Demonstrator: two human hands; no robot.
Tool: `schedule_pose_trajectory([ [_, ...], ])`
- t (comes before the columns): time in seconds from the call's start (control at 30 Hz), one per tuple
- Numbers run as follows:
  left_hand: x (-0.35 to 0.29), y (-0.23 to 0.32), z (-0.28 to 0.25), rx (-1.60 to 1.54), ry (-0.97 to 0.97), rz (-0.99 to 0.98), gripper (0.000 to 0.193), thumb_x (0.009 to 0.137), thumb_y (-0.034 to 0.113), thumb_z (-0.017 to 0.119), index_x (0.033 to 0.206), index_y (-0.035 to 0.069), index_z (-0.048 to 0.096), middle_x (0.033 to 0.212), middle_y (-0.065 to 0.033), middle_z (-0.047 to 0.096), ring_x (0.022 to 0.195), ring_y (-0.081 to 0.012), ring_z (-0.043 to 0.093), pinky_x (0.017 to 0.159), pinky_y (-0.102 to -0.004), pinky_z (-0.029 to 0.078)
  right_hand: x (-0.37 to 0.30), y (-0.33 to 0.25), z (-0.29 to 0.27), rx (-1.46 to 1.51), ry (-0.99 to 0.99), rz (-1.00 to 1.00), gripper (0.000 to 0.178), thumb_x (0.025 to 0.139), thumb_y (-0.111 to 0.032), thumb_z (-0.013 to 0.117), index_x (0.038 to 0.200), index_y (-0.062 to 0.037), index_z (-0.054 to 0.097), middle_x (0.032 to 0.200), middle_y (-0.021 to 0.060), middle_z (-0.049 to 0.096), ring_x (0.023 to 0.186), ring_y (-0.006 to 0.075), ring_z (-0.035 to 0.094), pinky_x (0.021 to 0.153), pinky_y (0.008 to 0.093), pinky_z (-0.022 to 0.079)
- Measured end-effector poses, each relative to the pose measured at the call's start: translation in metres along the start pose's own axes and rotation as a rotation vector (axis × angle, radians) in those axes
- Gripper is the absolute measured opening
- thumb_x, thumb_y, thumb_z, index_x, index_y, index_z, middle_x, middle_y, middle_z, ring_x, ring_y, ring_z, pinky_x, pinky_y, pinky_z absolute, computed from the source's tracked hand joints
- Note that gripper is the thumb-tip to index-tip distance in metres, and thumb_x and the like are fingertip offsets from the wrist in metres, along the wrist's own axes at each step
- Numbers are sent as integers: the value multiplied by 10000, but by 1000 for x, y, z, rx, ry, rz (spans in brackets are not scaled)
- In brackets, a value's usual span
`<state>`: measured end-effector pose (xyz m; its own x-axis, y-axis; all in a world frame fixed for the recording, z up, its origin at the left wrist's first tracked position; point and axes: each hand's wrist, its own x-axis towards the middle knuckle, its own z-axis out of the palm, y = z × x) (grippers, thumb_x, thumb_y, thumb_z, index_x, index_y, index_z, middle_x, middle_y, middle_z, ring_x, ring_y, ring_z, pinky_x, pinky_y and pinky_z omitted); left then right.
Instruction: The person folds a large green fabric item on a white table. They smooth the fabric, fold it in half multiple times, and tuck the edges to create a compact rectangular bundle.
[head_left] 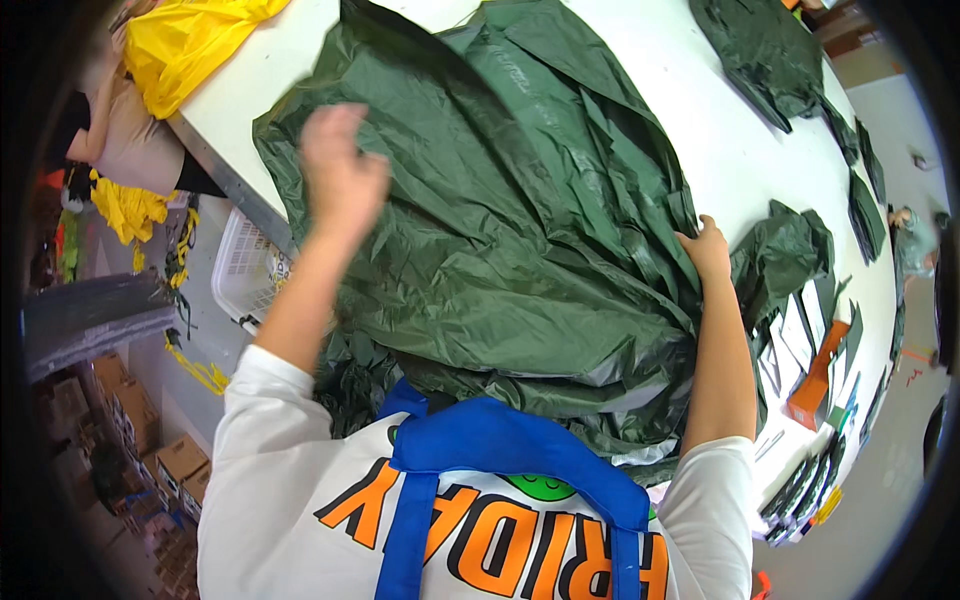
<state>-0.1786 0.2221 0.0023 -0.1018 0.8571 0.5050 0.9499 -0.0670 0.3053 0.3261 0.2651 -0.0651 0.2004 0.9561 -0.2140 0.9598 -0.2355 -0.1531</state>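
Note:
A large, crumpled sheet of thin, dark green, slightly shiny fabric [450, 220] covers the table in front of me, its lower part bunched against my body. My left hand [343, 175], blurred by motion, is over the sheet's left part with thumb and fingers apart. At the sheet's right edge, my right hand [707, 250] pinches the fabric between thumb and fingers. A layer of the sheet is folded back near the top, showing a paler green inner side.
More green fabric [765, 60] lies at the far right of the white table [680, 40]. Nearer are a green bundle [790, 250] and an orange-handled tool [822, 375]. Yellow fabric [190, 45] hangs over the left corner, near another person [125, 130]. A white basket [243, 265] stands below the table edge.

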Motion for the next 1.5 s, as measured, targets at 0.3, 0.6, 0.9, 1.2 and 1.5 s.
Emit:
schedule_pose_trajectory([
  [0.3,-121,148,53,-209,-1013,432,607,822,454,576,1375,252,426,1443,-148,308,1285,-356,288,1002,-558,252,13,18,-100,435,214,-113,422,813,-297,671,1003,76,617,870,112,659,796,192,591,733,328,463],
  [0.6,-67,171,55,-991,-895,298,297,769,181,635,1031,44,615,1060,-168,600,995,-336,584,867,-424,483,-132,18,-190,887,12,179,409,874,-189,627,1187,54,523,1072,73,615,939,141,577,856,269,445],
  [0.9,92,101,195,134,-622,256,273,775,216,658,1037,148,690,1355,-141,446,1184,-324,478,938,-409,437,-167,82,-115,942,-124,335,250,915,-161,571,1081,26,580,954,44,642,804,111,587,729,253,471],
  [1.2,117,63,154,-1427,-582,-527,261,800,33,653,1019,17,513,953,-46,590,876,-137,579,755,-297,478,-187,146,-69,1112,-25,555,276,912,-136,571,1138,18,530,1050,64,619,881,137,590,775,268,477],
  [1.5,124,53,99,-1736,-907,-724,382,875,159,634,1204,-10,539,1118,-85,616,1009,-172,590,887,-331,489,-187,164,-87,1363,-80,496,212,932,-148,543,1107,-28,546,979,54,638,805,150,633,693,257,523],
])
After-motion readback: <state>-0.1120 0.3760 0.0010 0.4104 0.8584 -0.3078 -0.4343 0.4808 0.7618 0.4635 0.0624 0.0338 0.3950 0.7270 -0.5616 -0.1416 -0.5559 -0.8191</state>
